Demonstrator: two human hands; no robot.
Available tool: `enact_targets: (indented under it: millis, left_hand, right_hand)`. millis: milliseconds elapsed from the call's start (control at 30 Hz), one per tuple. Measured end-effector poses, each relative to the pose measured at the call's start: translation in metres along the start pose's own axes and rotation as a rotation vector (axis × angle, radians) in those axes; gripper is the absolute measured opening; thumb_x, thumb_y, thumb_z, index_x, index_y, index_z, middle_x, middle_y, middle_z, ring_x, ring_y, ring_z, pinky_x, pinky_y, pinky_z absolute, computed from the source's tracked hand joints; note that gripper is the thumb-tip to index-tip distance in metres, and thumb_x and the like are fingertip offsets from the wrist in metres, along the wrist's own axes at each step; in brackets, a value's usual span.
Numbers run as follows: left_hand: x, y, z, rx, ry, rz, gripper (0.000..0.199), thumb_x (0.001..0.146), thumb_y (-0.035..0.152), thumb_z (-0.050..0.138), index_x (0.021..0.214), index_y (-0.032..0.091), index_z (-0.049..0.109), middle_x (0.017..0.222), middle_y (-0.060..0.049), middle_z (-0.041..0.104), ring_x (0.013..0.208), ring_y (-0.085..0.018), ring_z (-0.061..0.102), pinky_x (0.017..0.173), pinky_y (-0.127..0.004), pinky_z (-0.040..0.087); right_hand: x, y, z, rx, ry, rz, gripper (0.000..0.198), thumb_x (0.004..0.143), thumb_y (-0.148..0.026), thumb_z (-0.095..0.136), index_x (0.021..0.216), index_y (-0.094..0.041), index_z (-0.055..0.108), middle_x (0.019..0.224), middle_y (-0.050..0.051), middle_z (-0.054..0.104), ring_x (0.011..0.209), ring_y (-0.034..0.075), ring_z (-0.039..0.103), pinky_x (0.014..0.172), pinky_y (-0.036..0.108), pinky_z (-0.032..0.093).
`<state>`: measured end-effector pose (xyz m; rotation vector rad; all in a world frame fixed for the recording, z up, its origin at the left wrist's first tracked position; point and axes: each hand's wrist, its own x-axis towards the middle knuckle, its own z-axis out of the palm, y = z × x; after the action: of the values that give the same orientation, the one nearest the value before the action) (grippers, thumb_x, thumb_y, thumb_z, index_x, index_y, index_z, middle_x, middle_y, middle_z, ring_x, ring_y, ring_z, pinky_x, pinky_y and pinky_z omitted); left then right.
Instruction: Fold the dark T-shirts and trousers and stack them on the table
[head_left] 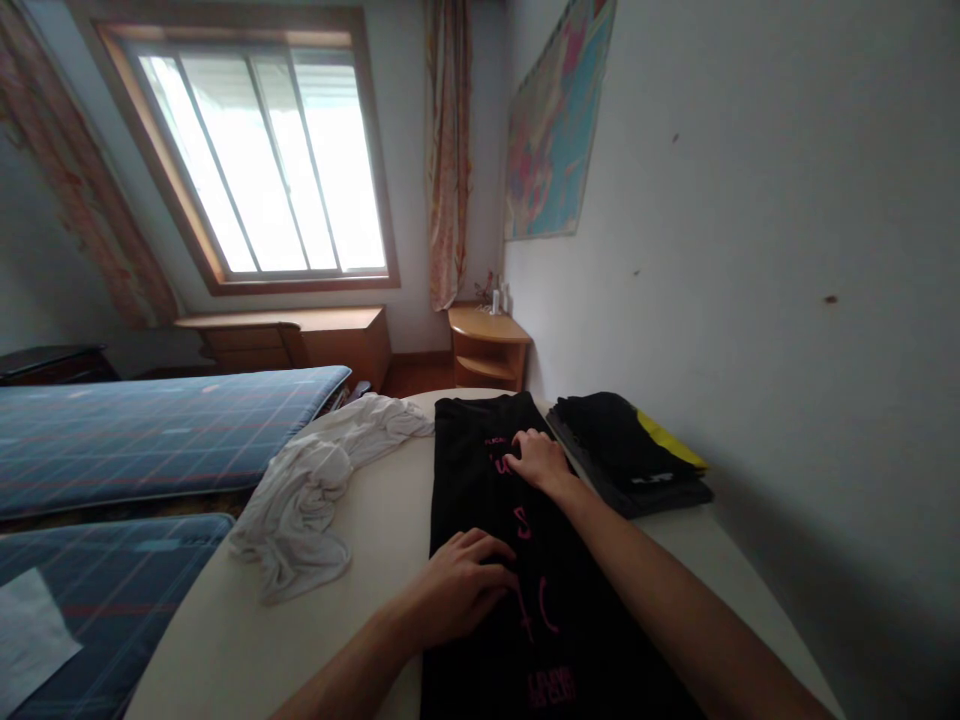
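Note:
A black T-shirt (480, 500) with pink lettering lies lengthwise on the round cream table (382, 520), its sides folded in to a long strip. My left hand (469, 585) rests on the shirt's near left part, fingers bent and a little apart. Farther up, my right hand (538, 460) touches the shirt near its upper right edge, with the fingers spread and slightly curled. Neither hand visibly grips the cloth. Right of the shirt sits a stack of folded dark clothes (630, 450), with a yellow patch on the top one.
A crumpled white garment (315, 490) lies on the table's left side. Beyond the table's left edge are blue plaid mattresses (165, 430), the lower one with a white sheet of paper (34, 640). A wall (787, 330) borders the right; a small corner shelf (491, 335) stands behind.

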<state>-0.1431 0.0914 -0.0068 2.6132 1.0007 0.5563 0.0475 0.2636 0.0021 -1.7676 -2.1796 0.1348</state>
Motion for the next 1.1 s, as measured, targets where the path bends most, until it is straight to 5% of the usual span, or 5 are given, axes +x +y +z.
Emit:
enact_targets:
  millis: [167,300,567,800,1100]
  left_hand:
    - [0.000,0.000,-0.001,-0.005,-0.003,0.002,0.022,0.096,0.021,0.056,0.109,0.032,0.069,0.126,0.002,0.064,0.114,-0.018,0.056,0.098,-0.035,0.043]
    - [-0.001,0.000,-0.002,0.004,0.003,0.004,0.021,0.097,0.020,0.055,0.107,0.032,0.069,0.126,0.002,0.064,0.113,-0.018,0.057,0.099,-0.035,0.043]
    - [-0.001,0.000,0.004,-0.015,0.138,0.032,0.023,0.098,0.019,0.051,0.109,0.028,0.068,0.131,-0.001,0.062,0.114,-0.018,0.060,0.099,-0.034,0.044]
    - [0.000,0.000,0.008,-0.025,0.168,0.017,0.022,0.096,0.018,0.054,0.107,0.028,0.069,0.130,0.000,0.063,0.109,-0.018,0.063,0.096,-0.031,0.047]
    - [-0.001,0.005,0.006,-0.089,0.046,-0.021,0.031,0.089,0.022,0.061,0.119,0.030,0.066,0.134,-0.001,0.062,0.116,-0.020,0.061,0.104,-0.037,0.046]
  right_hand:
    - [-0.001,-0.022,-0.003,0.050,-0.065,-0.052,0.032,0.093,-0.047,0.053,0.090,-0.024,0.075,0.105,0.008,0.073,0.104,0.025,0.065,0.088,0.035,0.045]
    - [-0.001,-0.038,-0.001,0.117,-0.131,-0.053,0.036,0.083,-0.058,0.063,0.087,-0.025,0.076,0.099,0.006,0.076,0.097,0.025,0.069,0.084,0.033,0.048]
    - [0.011,-0.045,0.014,0.318,-0.154,0.065,0.017,0.077,-0.032,0.070,0.088,-0.021,0.077,0.096,0.008,0.077,0.096,0.025,0.071,0.080,0.028,0.051]
    - [0.022,-0.040,0.026,0.518,-0.210,0.155,0.039,0.086,-0.029,0.063,0.120,-0.010,0.064,0.089,0.010,0.076,0.067,0.018,0.071,0.057,0.025,0.054]
    - [0.040,-0.036,0.034,0.455,-0.154,0.051,0.052,0.084,-0.015,0.060,0.135,-0.013,0.055,0.112,0.011,0.072,0.103,0.020,0.069,0.091,0.029,0.051]
